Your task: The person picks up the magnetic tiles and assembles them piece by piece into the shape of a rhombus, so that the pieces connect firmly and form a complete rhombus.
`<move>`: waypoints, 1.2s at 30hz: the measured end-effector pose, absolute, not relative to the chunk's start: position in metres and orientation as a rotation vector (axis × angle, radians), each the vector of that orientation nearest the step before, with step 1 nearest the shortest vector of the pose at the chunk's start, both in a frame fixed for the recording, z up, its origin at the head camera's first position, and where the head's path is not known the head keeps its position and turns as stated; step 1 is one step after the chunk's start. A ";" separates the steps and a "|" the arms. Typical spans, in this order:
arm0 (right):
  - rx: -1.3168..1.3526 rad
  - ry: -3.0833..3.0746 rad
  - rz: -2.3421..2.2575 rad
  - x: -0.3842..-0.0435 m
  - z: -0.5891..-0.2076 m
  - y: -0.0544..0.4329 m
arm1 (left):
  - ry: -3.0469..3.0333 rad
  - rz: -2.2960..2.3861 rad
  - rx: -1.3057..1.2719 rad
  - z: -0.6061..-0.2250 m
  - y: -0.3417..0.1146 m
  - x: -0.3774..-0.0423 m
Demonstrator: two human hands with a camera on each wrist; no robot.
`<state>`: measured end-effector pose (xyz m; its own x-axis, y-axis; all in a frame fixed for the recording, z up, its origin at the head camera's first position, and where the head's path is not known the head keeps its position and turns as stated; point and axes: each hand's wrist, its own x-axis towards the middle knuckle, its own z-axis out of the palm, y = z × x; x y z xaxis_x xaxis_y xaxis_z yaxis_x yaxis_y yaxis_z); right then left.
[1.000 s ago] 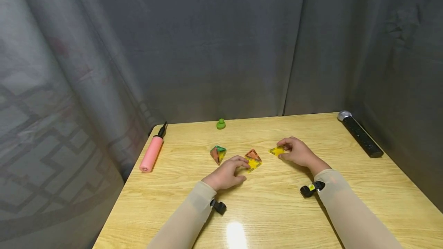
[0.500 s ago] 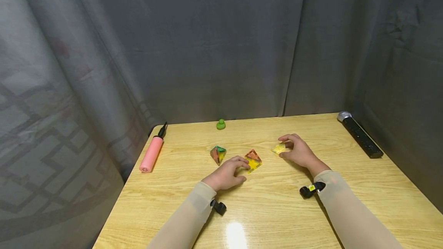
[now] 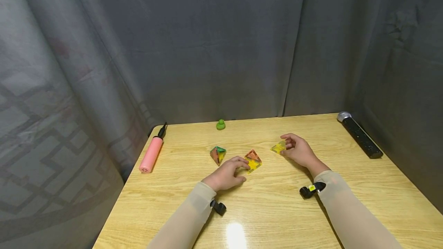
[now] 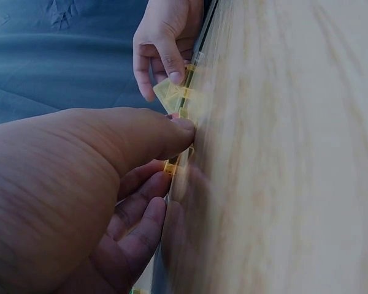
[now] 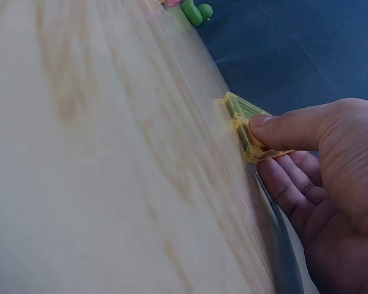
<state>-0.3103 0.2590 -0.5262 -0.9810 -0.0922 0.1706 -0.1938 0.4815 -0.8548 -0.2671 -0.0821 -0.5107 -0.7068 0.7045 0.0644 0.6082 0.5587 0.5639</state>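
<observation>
In the head view my right hand [image 3: 300, 152] pinches a see-through yellow triangular magnetic tile [image 3: 278, 147] at its right side. The right wrist view has the thumb on this tile [image 5: 248, 110], which stands tilted at the tabletop. My left hand [image 3: 226, 173] rests at the middle, its fingertips touching the left edge of another yellow tile [image 3: 255, 164]. An orange triangular tile [image 3: 253, 154] adjoins that one on its far side. In the left wrist view, the thumb hides part of the yellow tile [image 4: 170, 166].
Left of these sits a small built piece of green, orange and yellow tiles [image 3: 218, 155]. A green toy duck [image 3: 220, 125] stands near the back edge. A pink hand pump [image 3: 152, 153] lies at the left edge, a black microphone [image 3: 360, 135] at the right.
My right hand has shifted slightly right and away from me, and its yellow tile has turned and tilted between the fingers. The left hand and the tiles by it have stayed put.
</observation>
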 end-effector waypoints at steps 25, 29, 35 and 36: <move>0.253 -2.640 1.400 -0.310 -0.528 0.259 | 2.622 0.829 1.107 -0.509 -0.082 -0.266; 0.255 -2.641 1.390 -0.309 -0.527 0.259 | 2.625 0.820 1.109 -0.509 -0.082 -0.267; 0.264 -2.610 1.421 -0.307 -0.524 0.258 | 2.627 0.819 1.106 -0.509 -0.082 -0.266; 0.265 -2.605 1.426 -0.307 -0.524 0.258 | 2.626 0.820 1.106 -0.509 -0.082 -0.266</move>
<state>-0.3068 0.2578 -0.5240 -0.9715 -0.0778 0.2240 -0.2306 0.5298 -0.8161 -0.2664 -0.0818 -0.5095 -0.7085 0.7040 0.0492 0.6071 0.5724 0.5512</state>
